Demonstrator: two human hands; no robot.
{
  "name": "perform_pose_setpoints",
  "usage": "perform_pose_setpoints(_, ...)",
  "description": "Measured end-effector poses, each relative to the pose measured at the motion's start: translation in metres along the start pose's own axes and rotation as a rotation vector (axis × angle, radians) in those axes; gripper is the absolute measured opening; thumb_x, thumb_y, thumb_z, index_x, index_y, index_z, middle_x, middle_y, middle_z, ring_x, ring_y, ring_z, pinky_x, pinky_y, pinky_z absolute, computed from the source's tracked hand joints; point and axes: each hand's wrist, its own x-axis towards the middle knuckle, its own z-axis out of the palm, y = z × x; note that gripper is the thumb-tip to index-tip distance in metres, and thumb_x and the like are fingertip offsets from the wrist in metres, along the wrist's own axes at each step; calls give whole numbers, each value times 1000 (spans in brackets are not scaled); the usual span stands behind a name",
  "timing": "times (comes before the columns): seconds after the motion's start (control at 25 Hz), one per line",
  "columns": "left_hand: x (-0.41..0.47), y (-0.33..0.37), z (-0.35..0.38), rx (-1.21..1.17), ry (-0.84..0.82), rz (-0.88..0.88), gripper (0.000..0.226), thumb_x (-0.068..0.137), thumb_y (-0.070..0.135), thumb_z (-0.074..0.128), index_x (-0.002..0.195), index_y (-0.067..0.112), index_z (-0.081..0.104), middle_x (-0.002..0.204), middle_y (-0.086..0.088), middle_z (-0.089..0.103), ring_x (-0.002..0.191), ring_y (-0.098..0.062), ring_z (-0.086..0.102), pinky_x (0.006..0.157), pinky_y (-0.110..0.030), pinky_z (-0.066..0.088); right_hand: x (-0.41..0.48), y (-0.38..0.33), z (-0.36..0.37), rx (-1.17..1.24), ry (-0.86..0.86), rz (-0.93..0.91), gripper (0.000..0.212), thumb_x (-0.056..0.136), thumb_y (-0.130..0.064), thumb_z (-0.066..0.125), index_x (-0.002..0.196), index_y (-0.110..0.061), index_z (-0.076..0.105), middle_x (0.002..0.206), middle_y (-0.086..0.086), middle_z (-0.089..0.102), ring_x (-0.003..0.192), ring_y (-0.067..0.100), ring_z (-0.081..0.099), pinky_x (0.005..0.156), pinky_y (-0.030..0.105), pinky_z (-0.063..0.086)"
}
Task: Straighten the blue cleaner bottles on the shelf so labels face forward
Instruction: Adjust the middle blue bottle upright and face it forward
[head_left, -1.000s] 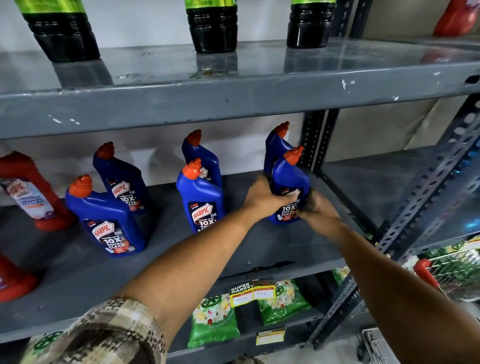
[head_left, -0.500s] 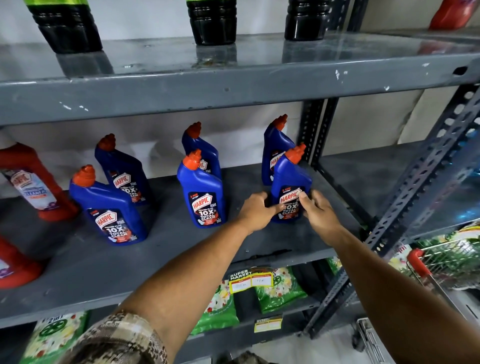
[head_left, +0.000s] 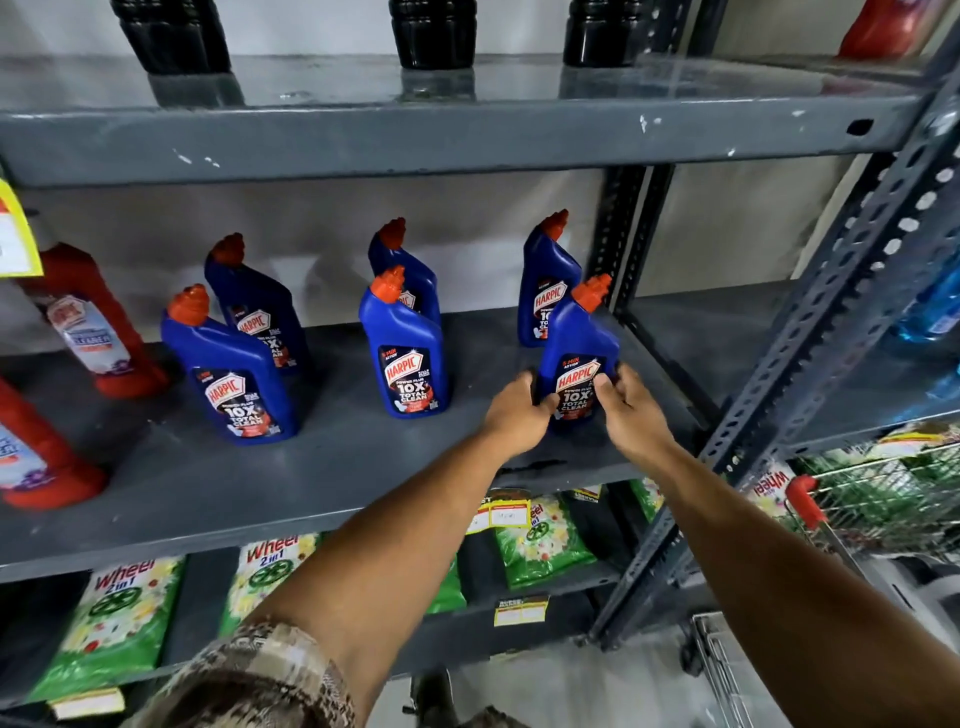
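Hands first: I see my left hand (head_left: 519, 410) and right hand (head_left: 631, 410) clasped around the base of the front right blue bottle (head_left: 576, 358), one on each side, thumbs pressed over the lower label. That bottle stands upright on the grey shelf (head_left: 322, 483), near its front right end, with its Harpic label turned toward me and its orange cap leaning right. Just behind my hands stands a second blue bottle (head_left: 545, 291), label partly hidden by the held one. To the left of my left hand, well apart from it, is a middle blue bottle (head_left: 408, 353) facing forward, another close behind it. Farther left stands a fifth blue bottle (head_left: 228, 379), angled slightly, with a sixth behind. Beyond those, at the far left, are red bottles (head_left: 93, 332).
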Motion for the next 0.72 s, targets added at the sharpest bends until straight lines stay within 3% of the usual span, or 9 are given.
perform_pose_setpoints(0.12, -18, -12, -10, -68, 177, 6, 43, 93, 28, 55, 132, 12, 48, 133, -10, 59, 121, -26, 56, 101, -36, 44, -18, 7, 8, -57, 157, -33, 31, 92, -35, 56, 113, -12, 57, 97, 1, 63, 91, 19, 61, 61, 15, 36)
perform_pose_setpoints(0.2, -36, -34, -30, -159, 341, 74, 27, 90, 20, 61, 115, 10, 60, 112, -8, 69, 102, -18, 64, 94, -29, 50, -30, 9, 17, -178, 39, -86, 21, 90, -34, 59, 100, -16, 63, 87, -4, 64, 83, 14, 60, 64, 18, 39)
perform_pose_setpoints(0.32, -58, -73, -72, -133, 577, 97, 10, 85, 13, 65, 94, 13, 70, 92, -7, 74, 81, -16, 68, 74, -6, 47, -36, 0, 37, -245, -195, -209, 13, 89, -27, 62, 96, -18, 67, 84, -9, 65, 75, 2, 58, 65, 4, 39)
perform_pose_setpoints(0.4, -59, -93, -104, -116, 664, 60, 12, 84, 10, 63, 95, 11, 70, 93, -9, 74, 81, -19, 67, 75, -14, 48, -30, -17, 53, -202, -242, -253, 16, 91, -23, 60, 104, -16, 66, 92, -6, 66, 80, 2, 60, 67, 0, 39)
perform_pose_setpoints(0.48, -50, -104, -132, -125, 667, -10, 23, 86, 9, 62, 109, 6, 66, 104, -12, 72, 88, -17, 63, 86, -26, 50, -18, -36, 75, -158, -268, -249, 27, 93, -20, 57, 119, -13, 60, 107, -1, 66, 94, 10, 63, 75, 3, 40)
perform_pose_setpoints(0.6, -28, -108, -158, -206, 494, -112, 40, 90, 11, 59, 129, 4, 53, 121, -3, 60, 108, -15, 56, 100, -28, 42, 1, -68, 101, -125, -295, -207, 47, 95, -18, 53, 141, -17, 42, 139, 5, 54, 120, 18, 57, 95, 26, 45)
perform_pose_setpoints(0.72, -13, -102, -163, -241, 339, 3, 33, 89, 16, 60, 121, 5, 59, 121, -8, 65, 108, -21, 62, 98, -33, 49, 19, -88, 120, -107, -341, -180, 57, 96, -18, 50, 149, -20, 27, 149, 7, 44, 133, 24, 48, 102, 34, 42)
